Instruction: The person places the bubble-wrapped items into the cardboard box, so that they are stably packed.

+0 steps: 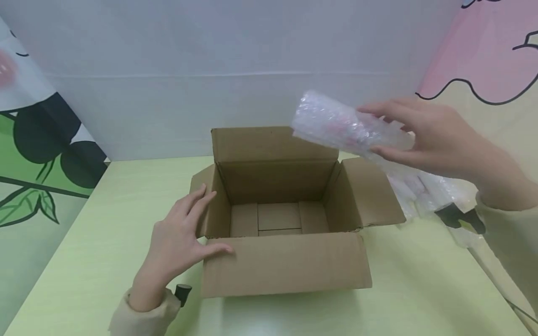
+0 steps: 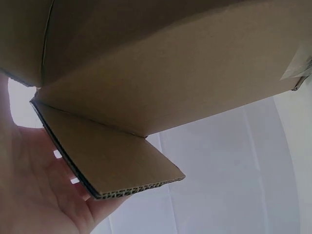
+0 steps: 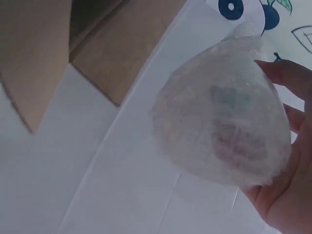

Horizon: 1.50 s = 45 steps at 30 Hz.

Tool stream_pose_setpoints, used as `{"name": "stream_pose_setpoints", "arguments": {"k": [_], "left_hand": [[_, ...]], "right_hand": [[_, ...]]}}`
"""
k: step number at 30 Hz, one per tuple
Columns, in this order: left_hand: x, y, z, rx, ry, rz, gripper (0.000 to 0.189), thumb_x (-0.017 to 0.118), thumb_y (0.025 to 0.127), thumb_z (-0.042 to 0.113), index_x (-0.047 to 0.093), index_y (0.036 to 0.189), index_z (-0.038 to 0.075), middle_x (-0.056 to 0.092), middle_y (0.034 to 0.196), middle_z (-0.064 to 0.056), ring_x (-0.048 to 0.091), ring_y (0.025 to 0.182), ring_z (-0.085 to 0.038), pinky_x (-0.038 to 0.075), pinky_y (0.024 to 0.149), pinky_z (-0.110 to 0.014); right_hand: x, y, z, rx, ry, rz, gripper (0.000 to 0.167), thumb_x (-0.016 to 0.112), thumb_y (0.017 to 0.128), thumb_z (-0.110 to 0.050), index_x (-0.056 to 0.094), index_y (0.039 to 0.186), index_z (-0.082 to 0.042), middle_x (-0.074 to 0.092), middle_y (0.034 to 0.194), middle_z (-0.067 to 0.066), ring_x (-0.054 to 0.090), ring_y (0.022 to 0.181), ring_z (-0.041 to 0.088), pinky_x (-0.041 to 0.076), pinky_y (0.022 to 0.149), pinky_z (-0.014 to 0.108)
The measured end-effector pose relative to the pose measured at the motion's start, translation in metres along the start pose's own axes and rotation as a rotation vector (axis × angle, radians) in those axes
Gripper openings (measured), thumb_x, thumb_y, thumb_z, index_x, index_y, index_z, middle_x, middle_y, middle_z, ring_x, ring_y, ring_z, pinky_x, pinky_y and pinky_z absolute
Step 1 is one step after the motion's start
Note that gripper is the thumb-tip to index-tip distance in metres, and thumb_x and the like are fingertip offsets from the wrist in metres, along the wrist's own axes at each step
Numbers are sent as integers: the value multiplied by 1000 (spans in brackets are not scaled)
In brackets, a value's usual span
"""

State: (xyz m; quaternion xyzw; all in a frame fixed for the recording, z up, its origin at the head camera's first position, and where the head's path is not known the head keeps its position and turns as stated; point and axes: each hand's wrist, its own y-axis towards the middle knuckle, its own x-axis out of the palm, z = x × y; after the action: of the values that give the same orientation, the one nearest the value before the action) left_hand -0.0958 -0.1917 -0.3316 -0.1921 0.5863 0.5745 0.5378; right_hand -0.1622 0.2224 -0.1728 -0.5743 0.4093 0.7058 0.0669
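Note:
An open cardboard box [image 1: 281, 182] stands on the table with its flaps folded outward; its bottom shows bare cardboard. My left hand [image 1: 178, 238] rests at the box's near left corner, fingers spread along the left flap [image 2: 112, 151] and thumb over the front flap [image 1: 290, 266]. In the left wrist view, part of that hand is hidden behind the flap. Above the box's right side, my right hand [image 1: 437, 135] grips a bubble-wrapped bundle [image 1: 336, 121], roughly cylindrical and tilted. Reddish and greenish patches show faintly through the wrap [image 3: 219, 117]; what is inside cannot be made out.
More clear bubble wrap [image 1: 420, 191] lies on the table right of the box, partly under my right arm. A pale sheet [image 1: 252, 79] hangs behind the table [image 1: 138, 196]. Printed cartoon hangings [image 1: 483, 56] flank both sides.

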Motion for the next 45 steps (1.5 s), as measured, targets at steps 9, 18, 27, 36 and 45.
{"name": "stream_pose_setpoints", "arguments": {"k": [9, 18, 27, 36, 45], "left_hand": [[0, -1, 4, 51, 30, -4, 118, 68, 51, 84, 48, 141, 12, 48, 146, -15, 53, 123, -35, 45, 44, -32], [1, -2, 8, 68, 28, 3, 117, 68, 52, 84, 48, 140, 9, 47, 145, -17, 54, 122, -37, 53, 50, -40], [2, -3, 12, 73, 31, 25, 117, 72, 50, 81, 50, 138, 8, 49, 143, -17, 55, 120, -36, 53, 52, -43], [2, -1, 14, 79, 35, 12, 117, 72, 50, 82, 49, 139, 8, 48, 144, -18, 55, 121, -36, 53, 51, -41], [0, -2, 12, 85, 44, 16, 117, 69, 51, 84, 49, 138, 8, 48, 144, -19, 55, 121, -36, 53, 50, -40]], "right_hand": [[33, 57, -55, -156, -61, -375, 57, 72, 85, -24, 53, 138, -29, 66, 110, 1, 59, 75, 14, 46, 53, 30], [83, 86, -81, -273, -144, -648, 52, 71, 84, -23, 57, 134, -30, 64, 99, 1, 62, 78, 18, 44, 50, 31], [133, 95, -91, -294, -161, -916, 52, 68, 86, -15, 57, 135, -28, 67, 117, 2, 66, 89, 20, 54, 65, 38], [174, 92, -91, -236, -75, -1106, 53, 69, 88, -20, 53, 138, -30, 63, 131, -5, 65, 103, 16, 51, 76, 31], [203, 84, -88, -209, -36, -1194, 60, 69, 88, -18, 46, 142, -33, 59, 136, -5, 60, 111, 15, 50, 81, 32]]}}
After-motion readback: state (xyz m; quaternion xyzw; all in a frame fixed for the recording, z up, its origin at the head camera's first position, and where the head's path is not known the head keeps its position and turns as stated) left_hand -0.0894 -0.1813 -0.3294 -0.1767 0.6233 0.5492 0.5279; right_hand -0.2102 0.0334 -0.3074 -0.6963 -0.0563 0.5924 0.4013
